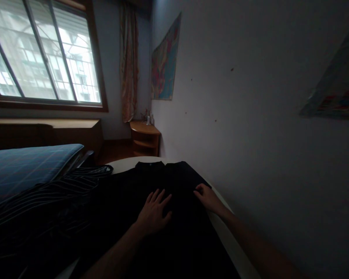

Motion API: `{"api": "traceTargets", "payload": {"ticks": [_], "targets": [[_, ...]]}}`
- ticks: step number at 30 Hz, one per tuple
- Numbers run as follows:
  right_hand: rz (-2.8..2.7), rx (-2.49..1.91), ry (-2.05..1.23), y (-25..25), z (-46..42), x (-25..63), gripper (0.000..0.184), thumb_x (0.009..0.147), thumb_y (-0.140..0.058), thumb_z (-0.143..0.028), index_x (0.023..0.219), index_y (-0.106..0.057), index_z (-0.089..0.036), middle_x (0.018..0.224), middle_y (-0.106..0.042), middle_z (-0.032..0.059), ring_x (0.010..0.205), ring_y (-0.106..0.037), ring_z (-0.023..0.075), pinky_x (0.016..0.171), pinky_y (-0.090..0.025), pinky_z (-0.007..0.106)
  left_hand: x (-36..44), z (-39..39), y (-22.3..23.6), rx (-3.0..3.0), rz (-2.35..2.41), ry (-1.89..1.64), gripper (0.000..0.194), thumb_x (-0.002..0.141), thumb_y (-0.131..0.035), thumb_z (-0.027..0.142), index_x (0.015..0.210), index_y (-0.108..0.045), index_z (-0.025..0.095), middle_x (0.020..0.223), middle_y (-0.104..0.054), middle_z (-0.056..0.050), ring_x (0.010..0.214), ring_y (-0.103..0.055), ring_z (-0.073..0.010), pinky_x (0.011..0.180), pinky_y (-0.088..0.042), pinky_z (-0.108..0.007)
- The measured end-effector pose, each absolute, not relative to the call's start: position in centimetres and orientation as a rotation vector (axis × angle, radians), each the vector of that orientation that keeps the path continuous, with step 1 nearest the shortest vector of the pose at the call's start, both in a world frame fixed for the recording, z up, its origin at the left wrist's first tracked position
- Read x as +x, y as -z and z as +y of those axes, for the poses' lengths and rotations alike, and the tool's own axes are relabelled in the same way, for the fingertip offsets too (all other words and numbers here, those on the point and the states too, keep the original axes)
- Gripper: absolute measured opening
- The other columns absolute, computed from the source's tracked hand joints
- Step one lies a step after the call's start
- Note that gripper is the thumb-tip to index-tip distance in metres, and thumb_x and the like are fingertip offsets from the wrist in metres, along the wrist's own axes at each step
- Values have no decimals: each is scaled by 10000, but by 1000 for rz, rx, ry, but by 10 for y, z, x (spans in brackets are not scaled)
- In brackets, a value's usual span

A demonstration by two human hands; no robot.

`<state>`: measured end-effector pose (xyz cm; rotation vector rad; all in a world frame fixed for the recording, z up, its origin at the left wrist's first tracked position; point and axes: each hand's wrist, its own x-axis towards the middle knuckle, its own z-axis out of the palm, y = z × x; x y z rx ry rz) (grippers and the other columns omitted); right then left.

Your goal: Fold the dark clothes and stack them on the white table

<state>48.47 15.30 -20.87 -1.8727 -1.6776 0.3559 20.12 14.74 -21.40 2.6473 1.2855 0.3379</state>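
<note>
A black garment (163,178) lies spread over a white table (122,163) in a dim room. My left hand (154,211) rests flat on the middle of the garment, fingers stretched out and slightly apart. My right hand (208,198) sits at the garment's right edge, near the table's rim, with its fingers curled down onto the cloth. Whether they pinch the fabric is too dark to tell. A dark striped garment (55,193) lies to the left, partly overlapping the table.
A bed with a blue checked cover (26,166) stands at the left. A bare wall (250,116) runs close along the right of the table. At the back are a window (43,54), a curtain (128,62) and a wooden corner shelf (144,137).
</note>
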Motion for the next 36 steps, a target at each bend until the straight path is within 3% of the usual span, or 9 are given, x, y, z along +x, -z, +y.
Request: {"api": "traceTargets", "payload": {"ticks": [11, 17, 21, 25, 31, 36], "targets": [[-1600, -1590, -397, 213, 131, 470, 262, 799, -620, -390, 990, -652, -215, 873, -685, 25, 821, -642, 200, 776, -487, 322, 204, 150, 219, 2553, 1336, -537, 497, 974, -400, 377, 1433, -443, 191, 1494, -474, -76, 1421, -360, -259, 1193, -226, -464], [-1582, -1496, -412, 214, 122, 466, 288, 839, -602, -416, 1037, -679, -221, 939, -694, 47, 830, -637, 206, 783, -500, 338, 221, 162, 205, 2473, 1471, -642, 427, 990, -391, 375, 1334, -519, 158, 1342, -575, -125, 1165, -595, -242, 1034, -423, -374], [-1575, -1489, -365, 214, 120, 467, 285, 866, -575, -429, 1048, -674, -234, 969, -695, 55, 883, -638, 220, 817, -502, 354, 250, 191, 174, 2576, 1448, -531, 383, 990, -384, 324, 1283, -571, 164, 1274, -616, -128, 1162, -589, -257, 1024, -418, -379], [-1569, -1439, -395, 218, 119, 468, 258, 881, -572, -397, 1056, -664, -231, 975, -698, 50, 880, -644, 215, 815, -505, 346, 286, 225, 151, 2622, 1372, -459, 379, 1002, -341, 263, 1305, -565, 221, 1255, -656, -91, 1197, -579, -216, 1040, -399, -339], [-1646, -1357, -462, 219, 114, 463, 224, 900, -563, -347, 1074, -650, -236, 1030, -694, 46, 916, -647, 199, 835, -496, 333, 327, 250, 149, 2521, 1555, -351, 452, 945, -452, 498, 1190, -600, 148, 1113, -702, -173, 1073, -660, -310, 886, -502, -396], [-1694, -1353, -535, 216, 108, 459, 224, 889, -570, -363, 1058, -651, -239, 956, -694, 35, 829, -644, 190, 757, -496, 312, 339, 257, 154, 2435, 1669, -312, 499, 843, -626, 471, 1176, -607, 100, 1158, -677, -221, 1131, -631, -337, 910, -501, -383]]}}
